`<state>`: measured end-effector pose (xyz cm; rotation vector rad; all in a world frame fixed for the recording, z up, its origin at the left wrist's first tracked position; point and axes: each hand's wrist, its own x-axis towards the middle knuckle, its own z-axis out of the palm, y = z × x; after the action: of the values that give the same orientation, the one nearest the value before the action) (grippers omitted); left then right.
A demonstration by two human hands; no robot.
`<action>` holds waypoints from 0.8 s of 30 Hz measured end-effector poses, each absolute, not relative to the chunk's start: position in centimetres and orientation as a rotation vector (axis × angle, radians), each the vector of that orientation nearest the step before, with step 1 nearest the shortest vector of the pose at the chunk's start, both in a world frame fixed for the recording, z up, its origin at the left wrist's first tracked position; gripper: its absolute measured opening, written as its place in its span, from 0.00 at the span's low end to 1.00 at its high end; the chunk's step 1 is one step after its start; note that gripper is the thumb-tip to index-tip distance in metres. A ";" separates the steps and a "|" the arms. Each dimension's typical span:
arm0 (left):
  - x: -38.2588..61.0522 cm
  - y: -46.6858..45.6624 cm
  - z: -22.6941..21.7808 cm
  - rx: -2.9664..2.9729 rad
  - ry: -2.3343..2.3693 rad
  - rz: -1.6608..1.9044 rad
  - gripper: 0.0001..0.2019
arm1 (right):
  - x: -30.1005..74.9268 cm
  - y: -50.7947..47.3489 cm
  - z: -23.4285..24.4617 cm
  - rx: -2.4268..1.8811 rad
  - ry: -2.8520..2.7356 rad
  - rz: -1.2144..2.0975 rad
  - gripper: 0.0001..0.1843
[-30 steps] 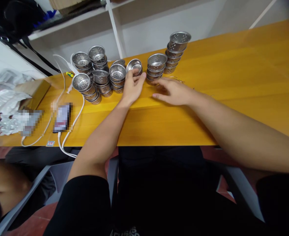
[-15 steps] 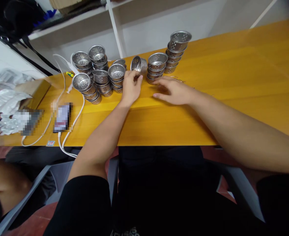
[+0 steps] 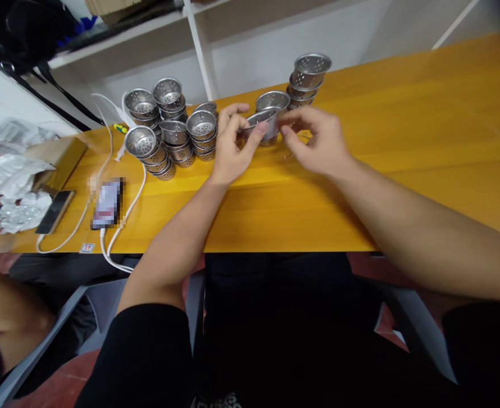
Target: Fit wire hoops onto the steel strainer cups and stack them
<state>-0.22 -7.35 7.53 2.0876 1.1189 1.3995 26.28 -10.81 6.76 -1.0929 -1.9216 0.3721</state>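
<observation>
My left hand (image 3: 233,147) is closed on a perforated metal cup (image 3: 271,123), thumb at its near side and fingers around its left. The cup is tilted and held above the table, in front of a short stack of like cups (image 3: 272,101). At the cup's right edge is my right hand (image 3: 316,141), its thumb and index finger drawn together. Whether those fingertips grip the cup or some small thing is unclear. Thin reddish strands (image 3: 290,156) show on the table beneath the right fingers.
A taller cup stack (image 3: 310,73) stands behind my right hand. Several more cup stacks (image 3: 173,133) crowd the table to the left. Farther left are two phones (image 3: 107,204) with white cables (image 3: 127,212), and plastic bags (image 3: 12,164) by a cardboard box (image 3: 69,158). Another person's arm (image 3: 7,300) shows at far left.
My left hand has lifted the lone tilted cup off the table and brought it right and nearer. My right hand has risen beside it, its fingers drawing together.
</observation>
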 end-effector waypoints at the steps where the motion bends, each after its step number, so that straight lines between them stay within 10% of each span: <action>1: -0.2 -7.7 7.8 2.113 1.130 1.373 0.26 | 26.3 -11.1 7.1 -1.101 -1.906 0.360 0.41; 10: 0.6 -5.0 4.5 2.271 0.784 1.407 0.58 | 26.3 -11.2 7.3 -0.761 -1.973 0.088 0.33; 24: -0.4 -6.0 6.2 2.205 0.819 1.292 0.56 | 26.1 -10.7 6.3 -0.720 -2.088 0.412 0.22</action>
<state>-0.37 -6.02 6.25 2.2050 0.8188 1.2923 26.14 -10.65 6.35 -0.7203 -2.0877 0.4123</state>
